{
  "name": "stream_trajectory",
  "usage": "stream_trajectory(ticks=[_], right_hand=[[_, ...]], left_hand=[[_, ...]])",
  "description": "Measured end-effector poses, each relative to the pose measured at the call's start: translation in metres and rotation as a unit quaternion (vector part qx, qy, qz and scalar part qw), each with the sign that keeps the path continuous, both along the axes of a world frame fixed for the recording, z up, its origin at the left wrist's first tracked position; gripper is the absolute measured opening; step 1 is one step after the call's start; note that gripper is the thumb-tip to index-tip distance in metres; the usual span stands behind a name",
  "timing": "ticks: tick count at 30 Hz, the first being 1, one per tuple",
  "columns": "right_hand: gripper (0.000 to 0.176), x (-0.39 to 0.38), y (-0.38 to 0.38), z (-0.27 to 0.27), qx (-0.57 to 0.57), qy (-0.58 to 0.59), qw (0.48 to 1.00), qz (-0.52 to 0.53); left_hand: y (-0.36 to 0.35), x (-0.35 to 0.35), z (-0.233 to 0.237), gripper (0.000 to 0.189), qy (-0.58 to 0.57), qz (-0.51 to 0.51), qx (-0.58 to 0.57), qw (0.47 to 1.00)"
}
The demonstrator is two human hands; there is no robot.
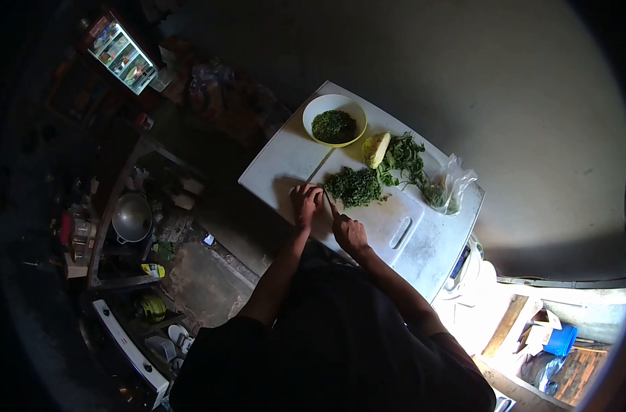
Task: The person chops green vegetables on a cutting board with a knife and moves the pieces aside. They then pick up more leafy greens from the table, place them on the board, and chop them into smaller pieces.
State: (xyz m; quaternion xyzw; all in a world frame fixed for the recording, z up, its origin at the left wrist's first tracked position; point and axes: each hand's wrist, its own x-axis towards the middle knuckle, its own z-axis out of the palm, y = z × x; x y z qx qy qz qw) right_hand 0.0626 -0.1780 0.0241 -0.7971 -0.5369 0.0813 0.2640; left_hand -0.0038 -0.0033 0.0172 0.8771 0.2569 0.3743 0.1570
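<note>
My right hand [351, 233] is wrapped round the handle of a knife [329, 200], its dark blade pointing up and left. Close beside the blade, my left hand [307, 200] rests with fingers bent at the left part of a white cutting board [376, 221]; whatever lies under those fingers is hidden. A heap of chopped green leaves [354, 187] lies on the board just beyond the knife. Behind it sit a cut piece of cabbage [377, 149] and a bunch of whole leafy greens [406, 161].
A bowl [311, 118] holding finely chopped greens stands at the table's far end. On the right of the white table [272, 165] lies a clear plastic bag [452, 184] with greens inside. A metal wok [131, 218] and a lit display cabinet [123, 58] are off to the left.
</note>
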Motion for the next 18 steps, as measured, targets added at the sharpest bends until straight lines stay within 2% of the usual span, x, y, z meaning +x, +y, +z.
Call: stream_trajectory(ticks=[2, 5, 9, 11, 15, 17, 18], right_hand=[[0.055, -0.003, 0.0, 0.016, 0.049, -0.025, 0.998, -0.013], [0.057, -0.004, 0.0, 0.025, 0.001, 0.012, 1.0, -0.008], [0.058, -0.004, -0.004, 0.033, 0.012, 0.032, 0.999, -0.001], [0.058, -0.004, -0.005, 0.034, 0.014, -0.015, 1.0, 0.008], [0.057, -0.006, -0.008, 0.031, 0.009, -0.007, 1.0, 0.015], [0.056, -0.011, -0.011, 0.031, 0.079, -0.079, 0.994, 0.004], [0.056, -0.012, -0.01, 0.029, 0.079, -0.079, 0.994, 0.007]], left_hand=[[-0.003, -0.001, 0.006, 0.005, -0.021, 0.008, -0.002, 1.0], [-0.004, 0.0, 0.001, 0.008, -0.03, 0.023, -0.036, 0.999], [-0.003, 0.0, 0.0, 0.009, -0.048, 0.029, -0.053, 0.997], [-0.001, -0.002, -0.003, 0.01, -0.052, 0.017, -0.036, 0.998], [-0.001, -0.004, 0.001, 0.009, -0.045, 0.011, -0.05, 0.998], [0.002, -0.004, 0.0, 0.008, -0.031, -0.001, -0.042, 0.999], [0.002, -0.004, -0.001, 0.008, -0.03, 0.002, -0.042, 0.999]])
